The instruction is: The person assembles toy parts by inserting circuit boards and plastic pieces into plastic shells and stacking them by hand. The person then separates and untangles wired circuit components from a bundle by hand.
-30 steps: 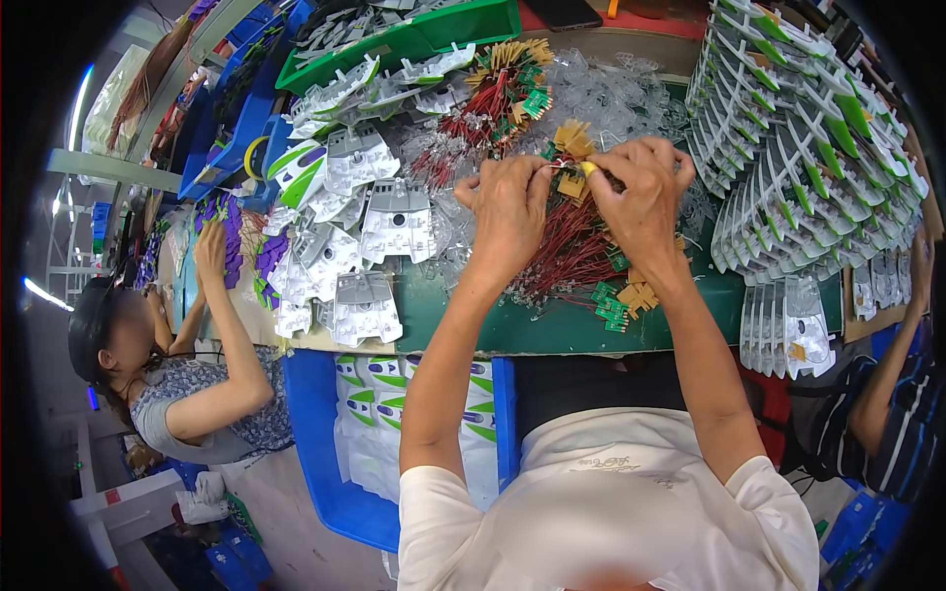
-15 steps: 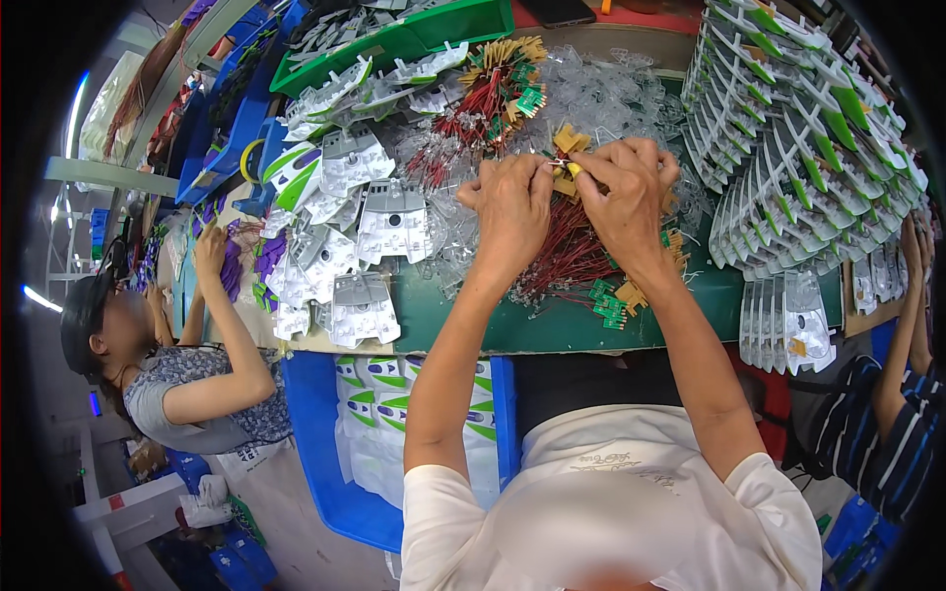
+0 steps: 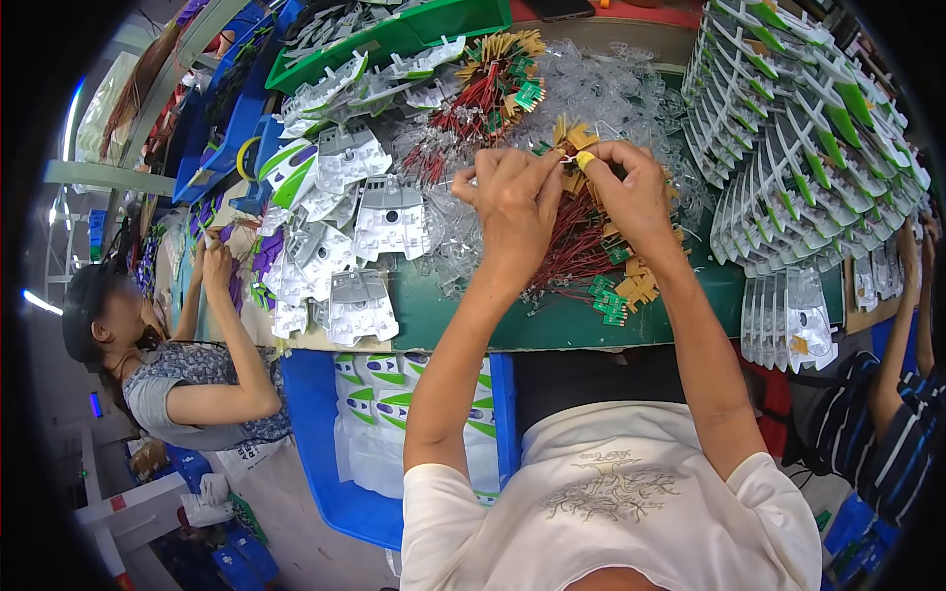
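Over the green work surface (image 3: 532,330), my left hand (image 3: 517,207) and my right hand (image 3: 636,192) meet fingertip to fingertip. Both are closed in a pinch around something small, mostly hidden by the fingers, with a thin pale bit of wire showing. A yellow wrap (image 3: 585,159) covers a fingertip of my right hand. Tan-yellow pieces (image 3: 570,132) stick up just beyond the fingers. Beneath my hands lies a bundle of red wires (image 3: 572,251), with small green circuit boards (image 3: 608,303) at its near end.
Clear plastic parts (image 3: 591,84) are heaped behind, beside another red wire bundle (image 3: 463,118). White-grey shells (image 3: 392,219) lie left; tall shell stacks (image 3: 788,148) stand right. A green bin (image 3: 394,39) is at the back, a blue bin (image 3: 325,483) below. Co-workers (image 3: 217,394) sit either side.
My fingertips have shifted slightly, and the right hand's fingers are turned so the yellow wrap shows more. The left co-worker's hands have moved closer together.
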The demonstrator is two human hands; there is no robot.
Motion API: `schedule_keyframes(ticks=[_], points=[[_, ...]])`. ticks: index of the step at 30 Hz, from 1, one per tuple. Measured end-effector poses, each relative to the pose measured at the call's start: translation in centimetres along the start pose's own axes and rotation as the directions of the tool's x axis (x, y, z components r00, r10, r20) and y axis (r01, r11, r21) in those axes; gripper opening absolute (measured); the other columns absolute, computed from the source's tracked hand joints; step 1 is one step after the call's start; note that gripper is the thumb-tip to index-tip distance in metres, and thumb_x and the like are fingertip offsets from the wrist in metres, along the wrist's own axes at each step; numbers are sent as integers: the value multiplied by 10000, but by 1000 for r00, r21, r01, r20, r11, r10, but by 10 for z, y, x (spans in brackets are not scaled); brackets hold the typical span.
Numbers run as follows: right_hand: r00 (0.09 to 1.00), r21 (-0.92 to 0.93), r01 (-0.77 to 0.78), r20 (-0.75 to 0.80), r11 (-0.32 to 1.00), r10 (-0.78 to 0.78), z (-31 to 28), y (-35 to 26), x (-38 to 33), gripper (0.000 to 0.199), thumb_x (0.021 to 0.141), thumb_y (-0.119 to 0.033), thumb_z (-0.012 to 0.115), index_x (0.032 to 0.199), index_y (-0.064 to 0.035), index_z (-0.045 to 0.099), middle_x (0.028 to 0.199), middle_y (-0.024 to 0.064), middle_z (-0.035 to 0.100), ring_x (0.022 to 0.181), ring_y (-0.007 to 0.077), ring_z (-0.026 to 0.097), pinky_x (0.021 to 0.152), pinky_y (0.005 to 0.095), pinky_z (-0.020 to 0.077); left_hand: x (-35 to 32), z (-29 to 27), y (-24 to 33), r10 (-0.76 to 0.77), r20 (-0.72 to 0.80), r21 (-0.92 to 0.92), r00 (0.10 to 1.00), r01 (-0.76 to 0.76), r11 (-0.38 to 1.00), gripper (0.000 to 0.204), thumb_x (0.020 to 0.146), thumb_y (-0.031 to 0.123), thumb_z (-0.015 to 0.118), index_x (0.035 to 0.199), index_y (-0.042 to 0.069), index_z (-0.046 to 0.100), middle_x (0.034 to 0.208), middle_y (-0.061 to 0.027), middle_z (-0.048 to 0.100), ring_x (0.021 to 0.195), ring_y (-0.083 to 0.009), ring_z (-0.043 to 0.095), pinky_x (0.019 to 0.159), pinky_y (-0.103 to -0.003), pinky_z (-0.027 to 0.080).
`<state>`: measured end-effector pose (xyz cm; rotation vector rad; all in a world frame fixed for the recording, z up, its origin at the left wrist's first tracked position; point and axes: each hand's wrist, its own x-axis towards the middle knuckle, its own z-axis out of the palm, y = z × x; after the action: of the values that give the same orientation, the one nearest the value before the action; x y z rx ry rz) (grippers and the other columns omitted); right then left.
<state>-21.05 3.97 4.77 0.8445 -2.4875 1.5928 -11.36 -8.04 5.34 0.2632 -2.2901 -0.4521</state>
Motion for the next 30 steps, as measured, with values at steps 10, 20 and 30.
schedule_keyframes(ticks=[10, 20, 30], points=[[869, 226, -414, 388, 882, 308, -14, -8, 8, 221, 860, -212, 708, 835, 5, 671, 746, -13, 606, 658, 46, 499, 585, 230, 393, -7, 12, 3, 190, -158, 257, 969, -145, 955, 186, 776, 105, 763, 953, 156, 738, 828, 56, 640, 911, -162, 576, 899, -417, 250], [999, -53, 42, -18, 998, -43, 6, -1, -8, 158, 731, -255, 746, 736, -101, 711, 810, 46, 693, 983, 243, 602, 1046, 493, 260, -4, 15, 4, -41, -116, -59, 992, 34, 998, 106, 850, 128, 726, 954, 109, 739, 841, 3, 634, 931, -198, 538, 882, -423, 259], [912, -281, 371, -71, 885, -405, -3, 4, -11, 102, 845, -125, 645, 940, -106, 614, 944, 29, 610, 1087, 264, 522, 1063, 552, 219, 0, 7, 2, -85, -15, -173, 996, 81, 982, 99, 846, 117, 724, 944, 117, 741, 824, 8, 630, 941, -205, 521, 863, -426, 262]])
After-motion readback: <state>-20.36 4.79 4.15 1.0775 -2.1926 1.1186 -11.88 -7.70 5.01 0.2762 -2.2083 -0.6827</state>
